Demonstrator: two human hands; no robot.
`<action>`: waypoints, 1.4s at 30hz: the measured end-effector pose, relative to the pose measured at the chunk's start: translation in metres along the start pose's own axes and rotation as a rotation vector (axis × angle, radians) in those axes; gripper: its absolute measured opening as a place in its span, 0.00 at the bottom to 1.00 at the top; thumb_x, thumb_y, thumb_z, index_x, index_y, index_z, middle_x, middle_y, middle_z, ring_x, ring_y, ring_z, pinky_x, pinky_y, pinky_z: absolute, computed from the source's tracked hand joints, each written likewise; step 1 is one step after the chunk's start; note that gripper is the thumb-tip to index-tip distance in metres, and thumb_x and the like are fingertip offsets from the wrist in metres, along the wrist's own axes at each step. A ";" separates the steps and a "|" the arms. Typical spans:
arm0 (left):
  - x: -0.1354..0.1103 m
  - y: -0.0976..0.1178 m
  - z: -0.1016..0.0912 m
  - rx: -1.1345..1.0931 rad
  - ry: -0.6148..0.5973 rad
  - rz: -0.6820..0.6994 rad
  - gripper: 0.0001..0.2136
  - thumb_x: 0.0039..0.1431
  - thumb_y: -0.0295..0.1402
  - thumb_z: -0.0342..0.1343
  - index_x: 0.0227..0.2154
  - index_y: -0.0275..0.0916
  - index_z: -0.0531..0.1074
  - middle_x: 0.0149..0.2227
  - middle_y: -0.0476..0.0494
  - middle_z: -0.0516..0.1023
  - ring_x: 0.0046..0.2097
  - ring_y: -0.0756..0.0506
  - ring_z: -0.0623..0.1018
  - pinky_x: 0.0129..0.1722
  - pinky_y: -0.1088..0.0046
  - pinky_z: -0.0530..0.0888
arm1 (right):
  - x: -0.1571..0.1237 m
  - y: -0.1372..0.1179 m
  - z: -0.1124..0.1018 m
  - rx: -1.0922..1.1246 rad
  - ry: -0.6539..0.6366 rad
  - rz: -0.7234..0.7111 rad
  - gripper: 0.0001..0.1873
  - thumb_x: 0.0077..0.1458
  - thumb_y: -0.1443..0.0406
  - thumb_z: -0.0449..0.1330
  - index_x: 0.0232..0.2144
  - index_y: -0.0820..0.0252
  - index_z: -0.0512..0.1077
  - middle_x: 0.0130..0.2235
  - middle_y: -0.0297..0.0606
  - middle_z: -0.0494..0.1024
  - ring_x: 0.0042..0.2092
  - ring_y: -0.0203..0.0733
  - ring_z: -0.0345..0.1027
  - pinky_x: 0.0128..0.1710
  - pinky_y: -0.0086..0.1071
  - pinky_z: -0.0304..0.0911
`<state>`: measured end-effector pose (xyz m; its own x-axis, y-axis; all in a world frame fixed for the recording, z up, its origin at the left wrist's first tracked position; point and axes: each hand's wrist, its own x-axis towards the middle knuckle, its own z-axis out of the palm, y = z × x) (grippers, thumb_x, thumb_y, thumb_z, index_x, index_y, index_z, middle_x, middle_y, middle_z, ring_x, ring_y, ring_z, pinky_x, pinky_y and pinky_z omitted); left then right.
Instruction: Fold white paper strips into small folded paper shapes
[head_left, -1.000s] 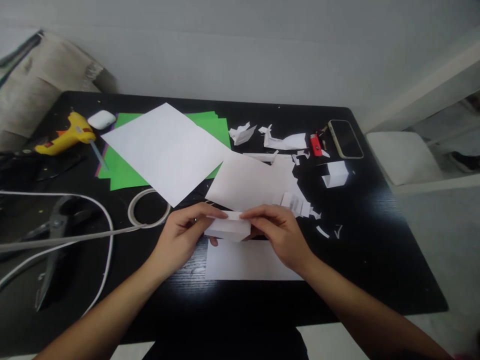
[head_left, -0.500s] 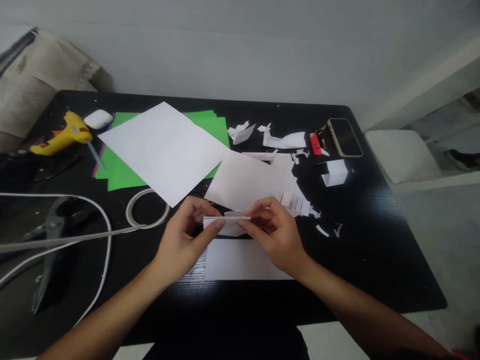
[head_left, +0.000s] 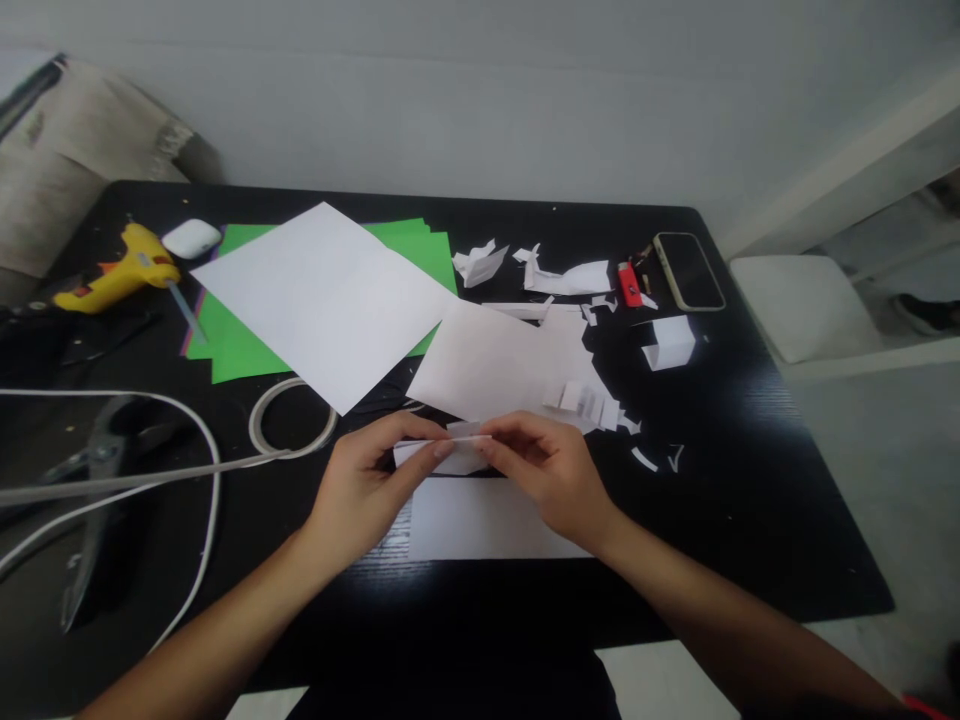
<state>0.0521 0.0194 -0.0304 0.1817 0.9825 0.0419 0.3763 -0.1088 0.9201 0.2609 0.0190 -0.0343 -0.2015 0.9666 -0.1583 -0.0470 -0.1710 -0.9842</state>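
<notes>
Between my two hands is a small folded piece of white paper (head_left: 463, 460), held up over the near side of the table. My left hand (head_left: 369, 480) pinches its left part, thumb in front and fingers behind. At its right end my right hand (head_left: 556, 478) grips it between thumb and fingers, which are partly hidden. Below lies a flat white sheet (head_left: 487, 525) on the black table. Just beyond my hands rests another white sheet (head_left: 487, 355) with cut edges, and small paper strips (head_left: 581, 402) lie on its right corner.
At left are a yellow glue gun (head_left: 139, 270), a white case (head_left: 192, 238), a looped white cable (head_left: 259, 440) and dark-handled pliers (head_left: 105, 460). A white square sheet (head_left: 326, 300) covers green paper (head_left: 244, 345). Paper scraps (head_left: 570, 278), a red lighter (head_left: 628, 284) and a phone (head_left: 690, 270) lie at right.
The folded paper has shifted slightly left in my hands, and my right fingers have come closer to my left. Both hands keep their pinch. The things on the table have stayed put.
</notes>
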 end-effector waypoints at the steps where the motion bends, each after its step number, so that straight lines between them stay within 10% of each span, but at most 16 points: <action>1: 0.000 0.000 0.000 0.002 0.003 -0.001 0.03 0.64 0.35 0.64 0.35 0.43 0.81 0.33 0.49 0.84 0.30 0.50 0.77 0.26 0.76 0.69 | 0.001 0.000 -0.001 -0.002 -0.002 -0.001 0.04 0.56 0.62 0.72 0.35 0.53 0.82 0.34 0.33 0.85 0.36 0.38 0.81 0.38 0.28 0.78; 42: 0.001 0.001 -0.004 -0.134 0.073 -0.025 0.02 0.62 0.33 0.65 0.34 0.43 0.80 0.31 0.49 0.81 0.29 0.50 0.75 0.26 0.74 0.70 | -0.006 -0.004 0.001 -0.106 0.126 -0.203 0.08 0.58 0.67 0.70 0.40 0.49 0.82 0.37 0.31 0.85 0.38 0.40 0.82 0.39 0.33 0.81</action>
<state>0.0491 0.0204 -0.0277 0.1050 0.9936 0.0417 0.2543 -0.0673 0.9648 0.2617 0.0142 -0.0290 -0.0743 0.9964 0.0406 0.0297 0.0430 -0.9986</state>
